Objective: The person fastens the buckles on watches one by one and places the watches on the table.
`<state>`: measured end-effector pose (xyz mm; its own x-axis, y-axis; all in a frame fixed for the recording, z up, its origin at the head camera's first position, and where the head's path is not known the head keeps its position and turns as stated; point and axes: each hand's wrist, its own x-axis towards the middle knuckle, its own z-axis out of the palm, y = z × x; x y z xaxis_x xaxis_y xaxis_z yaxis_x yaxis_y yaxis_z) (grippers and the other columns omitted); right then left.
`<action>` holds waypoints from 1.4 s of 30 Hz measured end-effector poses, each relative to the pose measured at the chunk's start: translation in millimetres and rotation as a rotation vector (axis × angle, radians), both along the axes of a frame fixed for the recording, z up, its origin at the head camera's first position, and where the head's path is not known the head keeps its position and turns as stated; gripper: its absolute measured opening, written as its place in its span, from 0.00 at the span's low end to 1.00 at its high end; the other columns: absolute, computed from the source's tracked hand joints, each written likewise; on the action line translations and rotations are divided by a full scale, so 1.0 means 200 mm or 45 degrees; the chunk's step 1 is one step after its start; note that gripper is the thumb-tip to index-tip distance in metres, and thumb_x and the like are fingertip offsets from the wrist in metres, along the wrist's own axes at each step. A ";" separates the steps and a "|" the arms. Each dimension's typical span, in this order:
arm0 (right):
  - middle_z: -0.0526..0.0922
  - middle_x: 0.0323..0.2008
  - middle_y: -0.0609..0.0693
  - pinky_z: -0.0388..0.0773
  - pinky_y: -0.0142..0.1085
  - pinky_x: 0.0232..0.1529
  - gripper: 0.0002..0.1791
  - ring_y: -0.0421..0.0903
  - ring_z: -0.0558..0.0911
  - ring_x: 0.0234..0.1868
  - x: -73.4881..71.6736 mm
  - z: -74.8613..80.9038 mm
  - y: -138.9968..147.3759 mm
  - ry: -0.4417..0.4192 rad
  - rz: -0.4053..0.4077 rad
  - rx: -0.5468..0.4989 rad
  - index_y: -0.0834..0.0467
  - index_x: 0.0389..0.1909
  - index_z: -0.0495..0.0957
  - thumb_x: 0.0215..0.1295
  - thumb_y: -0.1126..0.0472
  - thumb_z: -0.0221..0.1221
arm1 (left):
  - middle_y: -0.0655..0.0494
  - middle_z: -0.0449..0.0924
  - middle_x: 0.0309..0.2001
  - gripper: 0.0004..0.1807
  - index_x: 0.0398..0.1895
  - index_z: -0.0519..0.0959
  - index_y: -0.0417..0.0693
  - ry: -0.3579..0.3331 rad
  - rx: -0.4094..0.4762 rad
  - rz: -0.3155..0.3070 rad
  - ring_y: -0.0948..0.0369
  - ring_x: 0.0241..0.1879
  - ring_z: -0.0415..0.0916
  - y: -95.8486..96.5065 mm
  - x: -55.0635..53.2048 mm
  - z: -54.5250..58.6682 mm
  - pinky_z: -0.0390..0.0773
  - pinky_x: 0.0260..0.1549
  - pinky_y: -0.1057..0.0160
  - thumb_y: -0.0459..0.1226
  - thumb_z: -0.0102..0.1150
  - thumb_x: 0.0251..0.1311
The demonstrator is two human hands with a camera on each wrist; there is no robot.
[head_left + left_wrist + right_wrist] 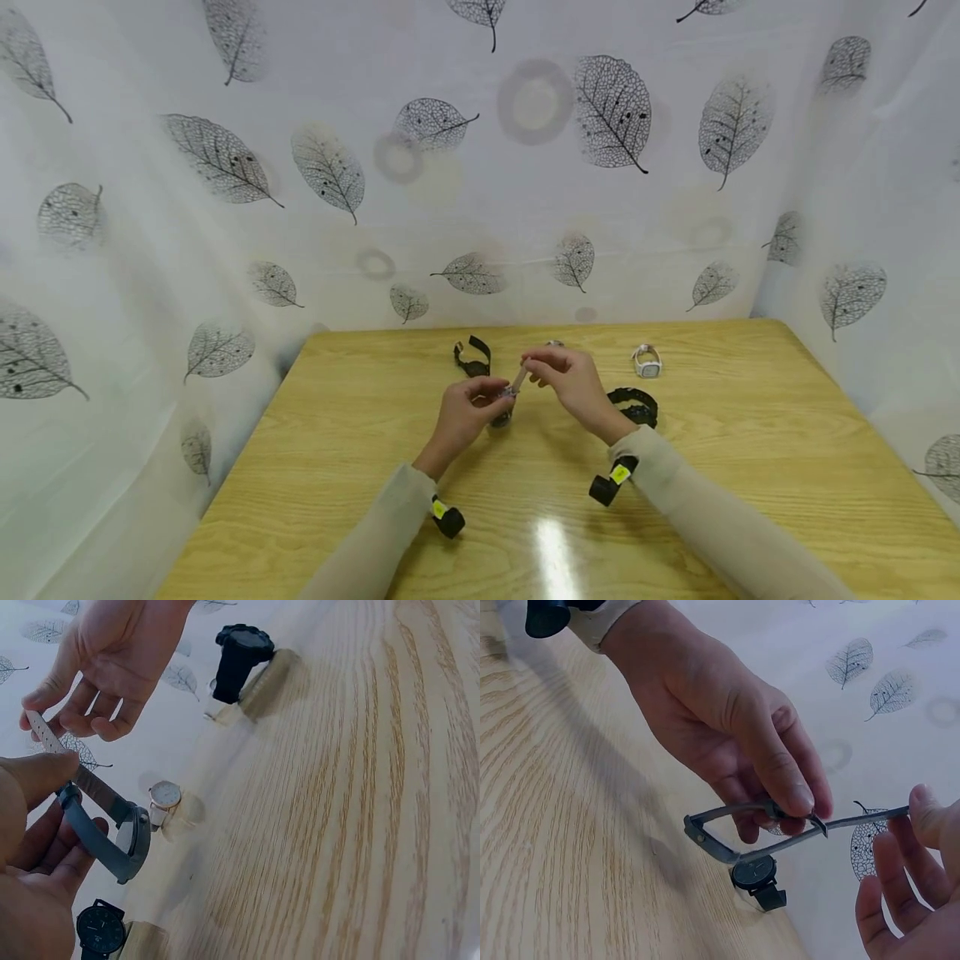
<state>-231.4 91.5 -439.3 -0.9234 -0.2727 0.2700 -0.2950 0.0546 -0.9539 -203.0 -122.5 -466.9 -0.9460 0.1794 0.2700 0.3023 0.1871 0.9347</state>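
Observation:
A wristwatch with a grey-blue strap [94, 836] hangs in a loop between both hands, its case [711, 841] lowest in the head view. My left hand [467, 412] pinches the strap around the buckle, between thumb and fingers. The thumb and forefinger of my right hand [577, 387] pinch the pale free end of the strap [45, 733], which runs out past the buckle. Small holes show along that end in the left wrist view. The remaining right fingers are loosely bent, off the strap.
A black-strapped watch [474, 365] stands behind the left hand, and a chunky black watch [637, 407] lies beside the right wrist. Farther back are a white watch [647, 362] and a round-faced watch [164, 795]. A leaf-print curtain [480, 192] surrounds the wooden table [750, 467].

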 end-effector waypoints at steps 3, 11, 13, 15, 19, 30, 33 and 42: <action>0.87 0.47 0.58 0.84 0.56 0.48 0.14 0.54 0.85 0.43 -0.01 -0.01 0.01 -0.046 -0.002 -0.027 0.59 0.53 0.85 0.74 0.57 0.63 | 0.45 0.86 0.41 0.12 0.46 0.85 0.35 0.028 0.042 0.019 0.56 0.40 0.84 0.00 0.00 -0.01 0.86 0.40 0.66 0.32 0.73 0.61; 0.86 0.48 0.61 0.85 0.53 0.49 0.15 0.51 0.85 0.43 -0.02 -0.03 0.04 -0.103 0.008 -0.079 0.62 0.54 0.84 0.75 0.57 0.61 | 0.45 0.87 0.39 0.06 0.39 0.87 0.40 0.027 0.103 0.034 0.51 0.42 0.86 0.01 0.01 0.00 0.87 0.40 0.65 0.32 0.73 0.61; 0.85 0.48 0.62 0.85 0.52 0.49 0.16 0.49 0.84 0.41 -0.02 -0.03 0.04 -0.108 0.010 -0.084 0.63 0.54 0.84 0.75 0.56 0.62 | 0.44 0.87 0.40 0.06 0.39 0.87 0.39 0.031 0.107 0.033 0.49 0.42 0.86 0.01 0.01 0.00 0.87 0.40 0.65 0.31 0.73 0.61; 0.85 0.48 0.62 0.85 0.52 0.49 0.16 0.49 0.84 0.41 -0.02 -0.03 0.04 -0.108 0.014 -0.092 0.62 0.54 0.84 0.74 0.55 0.62 | 0.43 0.87 0.40 0.07 0.41 0.87 0.38 0.042 0.112 0.026 0.46 0.42 0.86 0.01 0.01 0.00 0.87 0.40 0.65 0.31 0.72 0.61; 0.86 0.48 0.60 0.84 0.55 0.50 0.17 0.51 0.84 0.42 -0.03 -0.04 0.04 -0.131 0.016 -0.107 0.61 0.53 0.84 0.73 0.53 0.63 | 0.41 0.87 0.43 0.08 0.44 0.87 0.35 0.064 0.104 0.020 0.44 0.43 0.86 0.02 0.00 -0.01 0.86 0.41 0.66 0.29 0.70 0.63; 0.86 0.48 0.59 0.85 0.53 0.50 0.17 0.62 0.83 0.46 -0.04 -0.05 0.03 -0.151 0.028 -0.120 0.61 0.54 0.84 0.73 0.54 0.63 | 0.36 0.87 0.42 0.08 0.45 0.85 0.29 0.112 0.052 -0.013 0.40 0.43 0.85 0.04 0.07 0.10 0.87 0.41 0.64 0.24 0.66 0.64; 0.85 0.48 0.60 0.84 0.54 0.50 0.17 0.65 0.82 0.47 -0.04 -0.06 0.03 -0.147 0.030 -0.126 0.61 0.54 0.84 0.73 0.54 0.63 | 0.35 0.87 0.42 0.08 0.45 0.85 0.29 0.127 0.050 -0.018 0.39 0.42 0.85 0.04 0.08 0.10 0.87 0.41 0.63 0.24 0.65 0.65; 0.86 0.47 0.57 0.84 0.57 0.49 0.16 0.52 0.85 0.42 -0.03 -0.06 0.01 -0.077 0.031 -0.077 0.60 0.54 0.84 0.73 0.54 0.64 | 0.37 0.87 0.42 0.08 0.46 0.85 0.30 0.148 -0.021 -0.015 0.42 0.43 0.86 0.05 0.09 0.13 0.87 0.42 0.60 0.25 0.65 0.65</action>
